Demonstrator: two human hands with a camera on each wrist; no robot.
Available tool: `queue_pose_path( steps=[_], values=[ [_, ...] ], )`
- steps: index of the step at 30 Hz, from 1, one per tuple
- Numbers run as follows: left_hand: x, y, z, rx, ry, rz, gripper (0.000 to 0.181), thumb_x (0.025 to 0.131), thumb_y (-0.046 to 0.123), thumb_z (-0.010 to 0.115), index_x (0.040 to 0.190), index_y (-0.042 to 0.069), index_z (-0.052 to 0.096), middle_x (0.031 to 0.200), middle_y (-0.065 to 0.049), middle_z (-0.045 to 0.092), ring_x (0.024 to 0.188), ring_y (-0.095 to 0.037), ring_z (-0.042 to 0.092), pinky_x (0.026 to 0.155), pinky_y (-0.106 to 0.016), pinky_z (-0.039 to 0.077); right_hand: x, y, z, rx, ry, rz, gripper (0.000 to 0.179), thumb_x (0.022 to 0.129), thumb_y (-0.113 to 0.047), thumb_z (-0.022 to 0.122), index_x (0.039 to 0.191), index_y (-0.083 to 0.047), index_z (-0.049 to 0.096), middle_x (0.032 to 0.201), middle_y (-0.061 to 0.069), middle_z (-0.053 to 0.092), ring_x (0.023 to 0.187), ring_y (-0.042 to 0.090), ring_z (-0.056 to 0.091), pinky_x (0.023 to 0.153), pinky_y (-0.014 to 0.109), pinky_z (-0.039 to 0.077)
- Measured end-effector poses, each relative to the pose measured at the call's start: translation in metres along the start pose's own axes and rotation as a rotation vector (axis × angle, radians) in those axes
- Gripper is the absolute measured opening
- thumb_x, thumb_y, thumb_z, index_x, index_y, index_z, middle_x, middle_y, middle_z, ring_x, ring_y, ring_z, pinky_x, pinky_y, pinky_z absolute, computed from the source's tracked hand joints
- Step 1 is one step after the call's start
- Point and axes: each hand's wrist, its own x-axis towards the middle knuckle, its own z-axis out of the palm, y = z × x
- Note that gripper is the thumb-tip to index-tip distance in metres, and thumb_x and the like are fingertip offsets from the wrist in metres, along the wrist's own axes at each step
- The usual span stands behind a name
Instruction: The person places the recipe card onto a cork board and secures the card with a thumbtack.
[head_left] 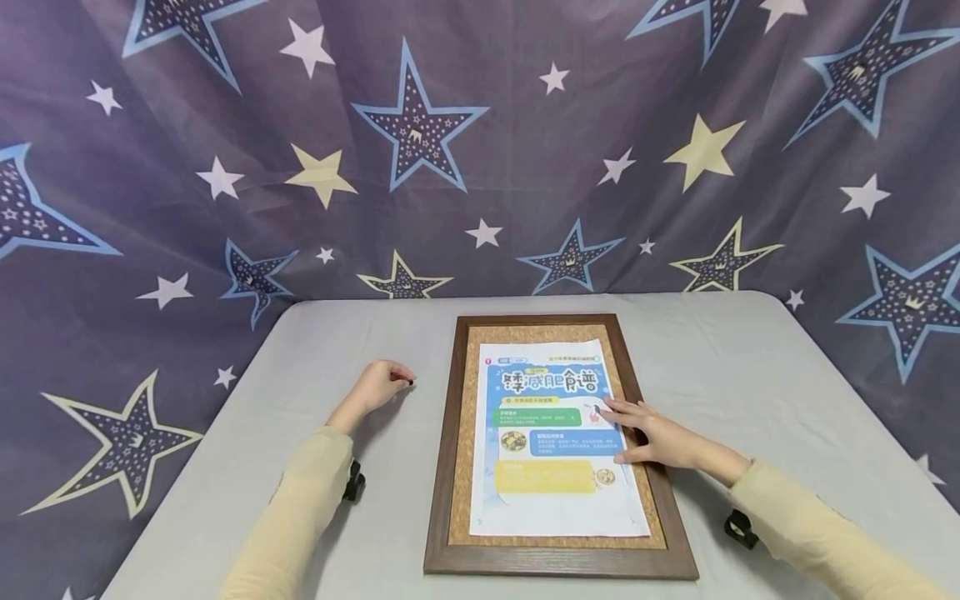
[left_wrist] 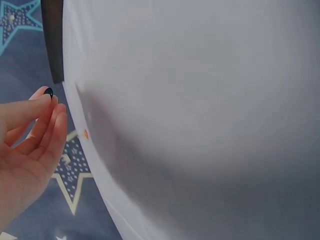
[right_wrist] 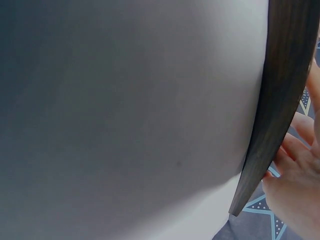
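A printed poster [head_left: 557, 517] with blue, green and yellow panels lies on a cork board [head_left: 461, 467] in a brown wooden frame [head_left: 444, 467]. My right hand [head_left: 658, 437] rests over the poster's right edge and the frame's right side, fingers extended onto the paper; in the right wrist view that hand [right_wrist: 295, 170] is partly cut off behind the frame [right_wrist: 280, 90]. Left of the board, my left hand [head_left: 378, 385] pinches a small black tack-like piece [left_wrist: 48, 91] between thumb and fingertips, apart from the board. Only its round dark end shows.
The board lies on a table with a light grey cloth [head_left: 360, 533]. Behind the table hangs a dark curtain with stars [head_left: 517, 150]. Black wrist mounts [head_left: 354, 482] sit at both sleeves.
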Motion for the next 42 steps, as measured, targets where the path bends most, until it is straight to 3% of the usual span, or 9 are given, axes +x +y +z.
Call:
queue_pose_path(
  steps=[21, 29, 42],
  values=[
    [-0.006, 0.051, 0.014, -0.102, -0.083, 0.100, 0.011, 0.079, -0.002, 0.060, 0.087, -0.004, 0.068, 0.085, -0.015, 0.066, 0.076, -0.021, 0.061, 0.072, -0.031, 0.048, 0.002, 0.000, -0.002, -0.002, -0.018, 0.026, 0.071, 0.076, -0.031, 0.067, 0.130, 0.005, 0.038, 0.137, 0.027, 0.027, 0.124, 0.043, 0.025, 0.098, 0.060, 0.012],
    [-0.007, 0.071, 0.027, -0.152, -0.156, 0.103, 0.012, 0.078, -0.001, 0.060, 0.088, -0.003, 0.067, 0.088, -0.013, 0.066, 0.076, -0.018, 0.060, 0.069, -0.027, 0.048, 0.002, -0.002, -0.003, -0.003, 0.004, -0.013, 0.068, 0.077, -0.030, 0.066, 0.128, 0.008, 0.040, 0.134, 0.031, 0.029, 0.121, 0.047, 0.027, 0.095, 0.062, 0.014],
    [-0.009, 0.103, 0.048, -0.200, -0.248, 0.147, 0.012, 0.078, -0.002, 0.061, 0.087, -0.002, 0.069, 0.089, -0.012, 0.067, 0.079, -0.017, 0.060, 0.067, -0.023, 0.047, 0.001, 0.001, -0.003, 0.000, -0.019, 0.028, 0.071, 0.076, -0.031, 0.067, 0.130, 0.005, 0.038, 0.138, 0.027, 0.027, 0.124, 0.043, 0.025, 0.099, 0.059, 0.012]
  ],
)
